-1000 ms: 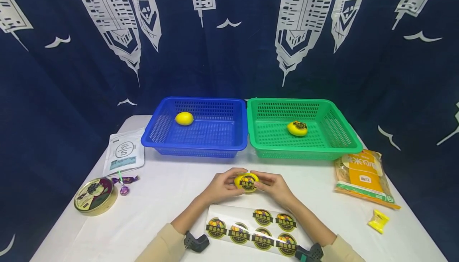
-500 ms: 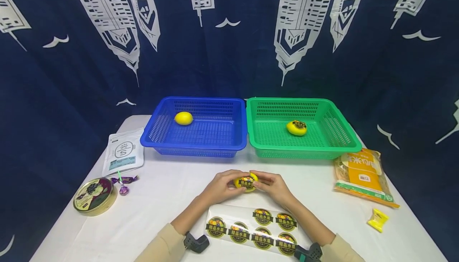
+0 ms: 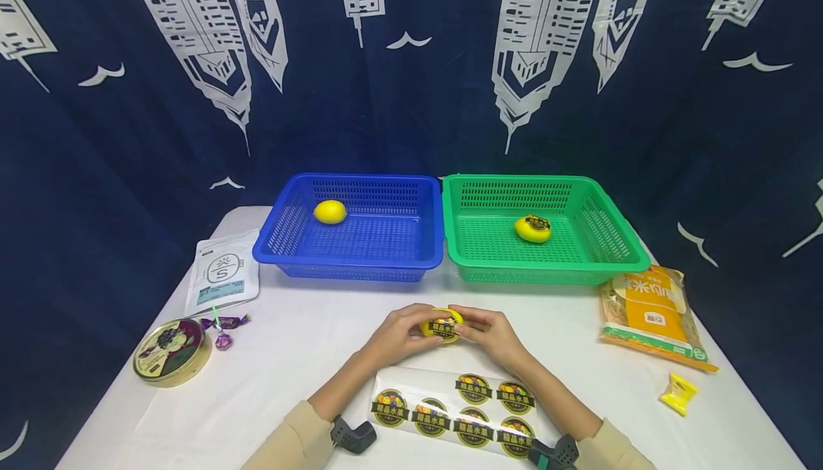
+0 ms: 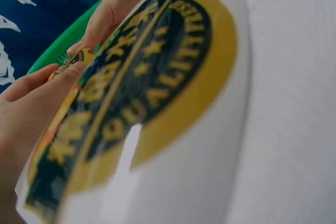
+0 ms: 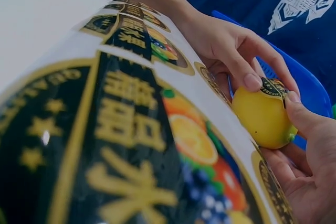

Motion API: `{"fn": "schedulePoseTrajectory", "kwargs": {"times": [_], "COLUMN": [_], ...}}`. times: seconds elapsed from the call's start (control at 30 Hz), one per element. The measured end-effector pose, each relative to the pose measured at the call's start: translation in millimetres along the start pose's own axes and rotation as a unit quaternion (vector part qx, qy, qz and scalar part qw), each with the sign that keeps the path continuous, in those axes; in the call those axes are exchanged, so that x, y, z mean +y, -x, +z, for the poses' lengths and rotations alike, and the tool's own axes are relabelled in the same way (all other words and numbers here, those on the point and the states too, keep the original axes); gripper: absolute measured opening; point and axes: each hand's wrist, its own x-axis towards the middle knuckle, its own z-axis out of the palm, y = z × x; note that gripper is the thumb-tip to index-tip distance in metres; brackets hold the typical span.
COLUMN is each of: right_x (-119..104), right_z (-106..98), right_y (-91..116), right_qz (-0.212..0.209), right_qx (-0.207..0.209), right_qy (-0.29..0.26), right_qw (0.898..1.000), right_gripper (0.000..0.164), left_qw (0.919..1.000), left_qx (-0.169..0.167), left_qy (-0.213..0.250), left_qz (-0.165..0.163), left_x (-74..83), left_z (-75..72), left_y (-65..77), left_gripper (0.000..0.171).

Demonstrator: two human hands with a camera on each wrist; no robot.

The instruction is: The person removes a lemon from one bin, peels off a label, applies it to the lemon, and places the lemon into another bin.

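Both hands hold a yellow lemon (image 5: 262,121) between them over the table's middle in the head view. A round black-and-gold sticker (image 3: 442,326) with fruit pictures lies on the side of the lemon facing the camera. My left hand (image 3: 398,336) grips the lemon's left end, its index finger across the top and thumb low at the front. My right hand (image 3: 494,336) pinches the right end, its thumb on the sticker's right edge. Just in front of the hands lies a sticker sheet (image 3: 418,378) bearing several matching stickers; it fills the foreground of both wrist views.
Behind the hands stand a blue basket (image 3: 360,265) with a plain lemon (image 3: 331,212) and a green basket (image 3: 546,268) with a stickered lemon (image 3: 533,228). At left are a white pouch (image 3: 221,270), round tin (image 3: 171,352) and lollipop (image 3: 223,341); at right, a snack bag (image 3: 652,320) and yellow-wrapped sweet (image 3: 678,394).
The left index finger has come down over the lemon's top, near the sticker's upper edge. Both hands otherwise stay in place around the lemon, and the baskets are unchanged.
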Motion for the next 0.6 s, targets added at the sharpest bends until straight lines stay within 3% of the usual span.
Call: {"fn": "schedulePoseTrajectory", "kwargs": {"times": [0.27,0.4,0.5,0.6], "right_x": [-7.8,-19.9,-19.6,-17.6], "right_z": [-7.7,-13.0,-21.1,-38.4], "right_y": [3.9,8.9,13.3,17.5], "right_qz": [0.002,-0.045,-0.125,-0.177], "right_qx": [-0.038,-0.041,0.048,0.215], "right_qy": [-0.004,0.025,0.092,0.150], "right_qw": [0.999,0.998,0.987,0.949], "right_gripper": [0.045,0.044,0.038,0.034], "left_qw": [0.9988,0.9970,0.9934,0.9878], "left_qx": [0.013,0.001,-0.010,-0.012], "left_qy": [0.046,0.074,0.100,0.129], "left_qz": [-0.002,-0.021,-0.056,-0.086], "left_x": [-1.3,0.9,5.7,14.0], "left_z": [2.1,-2.2,-11.9,-28.7], "left_y": [-1.6,-2.9,-4.6,-16.0], "left_gripper": [0.044,0.042,0.042,0.043]}}
